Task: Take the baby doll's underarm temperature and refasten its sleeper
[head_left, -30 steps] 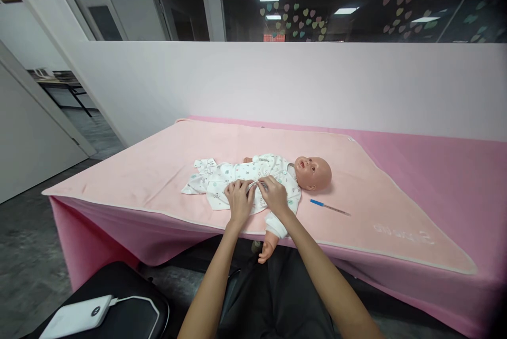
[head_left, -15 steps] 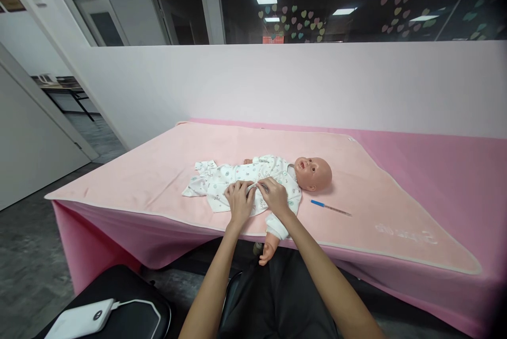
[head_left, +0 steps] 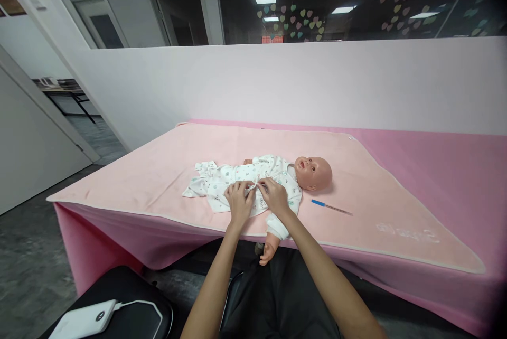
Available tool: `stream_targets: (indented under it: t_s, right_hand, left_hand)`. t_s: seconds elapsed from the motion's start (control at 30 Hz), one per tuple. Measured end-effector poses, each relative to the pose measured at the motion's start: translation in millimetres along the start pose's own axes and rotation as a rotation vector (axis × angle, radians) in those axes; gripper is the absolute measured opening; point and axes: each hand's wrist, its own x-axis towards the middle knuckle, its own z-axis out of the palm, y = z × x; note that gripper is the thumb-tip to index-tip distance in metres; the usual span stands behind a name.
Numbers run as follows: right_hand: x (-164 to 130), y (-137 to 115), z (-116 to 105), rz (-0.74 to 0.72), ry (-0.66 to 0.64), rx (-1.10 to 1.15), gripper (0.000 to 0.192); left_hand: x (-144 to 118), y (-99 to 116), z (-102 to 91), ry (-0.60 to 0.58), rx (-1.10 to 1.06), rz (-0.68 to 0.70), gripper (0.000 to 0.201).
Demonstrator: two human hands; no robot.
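Observation:
A baby doll [head_left: 313, 173] lies on its back on the table, head toward the right, dressed in a white printed gown [head_left: 222, 186]. Over the doll's middle, my left hand [head_left: 240, 199] is closed with its fingertips pinching a thin white fabric tie [head_left: 256, 182] of the gown. Close beside it, my right hand [head_left: 274, 195] pinches the same tie between thumb and fingers. The fingertips almost meet, and the exact shape of the tie between them is too small to make out. One bare doll arm [head_left: 270, 248] hangs over the table's front edge.
A thin tool with a blue end [head_left: 330, 207] lies right of the doll on the peach blanket [head_left: 380, 186], which covers a pink cloth [head_left: 455, 170]. At lower left, a white power bank [head_left: 85, 320] with a cable rests on a black seat [head_left: 130, 297]. A white wall [head_left: 277, 85] stands behind.
My hands stay over the doll's middle with barely any finger movement; slightly more of the white tie shows above the fingertips. The view has shifted very slightly.

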Motion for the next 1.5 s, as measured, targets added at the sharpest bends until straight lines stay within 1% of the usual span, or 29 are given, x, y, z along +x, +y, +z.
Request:
stream_targets:
  t_s: [0.23, 0.4, 0.5, 0.57, 0.63, 0.73, 0.77, 0.8, 0.83, 0.87, 0.97, 1.03, 1.13, 1.33, 1.43, 1.5]
  right_hand:
    - [-1, 0, 2, 0.025, -0.012, -0.002, 0.019]
    - [-1, -1, 0, 0.036, -0.019, -0.026, 0.019]
    - [-1, -2, -1, 0.048, -0.013, -0.028, 0.02]
    - [-1, -2, -1, 0.059, 0.003, -0.02, 0.021]
    - [-1, -1, 0, 0.068, 0.025, -0.007, 0.02]
    - [-2, 1, 3, 0.078, 0.051, 0.005, 0.019]
    - [-2, 2, 3, 0.077, 0.058, 0.007, 0.019]
    - [-2, 2, 4, 0.075, 0.064, 0.009, 0.019]
    - [-1, 3, 4, 0.072, 0.069, 0.012, 0.019]
    - [-1, 3, 5, 0.068, 0.071, 0.016, 0.019]
    - [-1, 3, 6, 0.061, 0.079, 0.03, 0.018]
    - [-1, 3, 6, 0.057, 0.087, 0.037, 0.018]
    - [-2, 4, 6, 0.066, 0.121, 0.029, 0.017]
    - [1, 3, 3, 0.121, 0.234, 0.042, 0.016]
    - [-2, -1, -4, 0.161, 0.326, 0.099, 0.017]
    - [-12, 0, -14, 0.215, 0.387, 0.131, 0.019]
  left_hand:
    - [1, -6, 0.5, 0.066, -0.132, 0.013, 0.006]
    - [1, -9, 1.8, 0.063, -0.184, 0.013, 0.008]
    - [0, -8, 1.2, 0.062, -0.195, 0.023, 0.005]
    - [0, -7, 0.0, 0.085, -0.218, 0.039, 0.002]
    - [-2, -7, -1.7, 0.151, -0.25, 0.031, 0.003]
    - [-4, -7, -3.9, 0.348, -0.278, -0.044, 0.008]
    - [-4, -7, -4.3, 0.404, -0.271, -0.06, 0.009]
    - [-5, -7, -4.4, 0.434, -0.254, -0.061, 0.01]
    - [-5, -5, -4.2, 0.432, -0.226, -0.043, 0.01]
    - [-6, -4, -3.8, 0.406, -0.191, -0.011, 0.01]
    - [-6, 2, -1.7, 0.283, -0.08, 0.099, 0.011]
    - [-5, 4, -0.4, 0.222, -0.021, 0.131, 0.012]
    - [-4, 5, 0.4, 0.16, 0.029, 0.121, 0.012]
    - [-4, 7, -1.2, 0.091, 0.047, 0.1, 0.013]
    - [-4, 6, -0.9, 0.075, 0.041, 0.096, 0.015]
    - [-4, 3, 1.0, 0.083, 0.023, 0.076, 0.018]
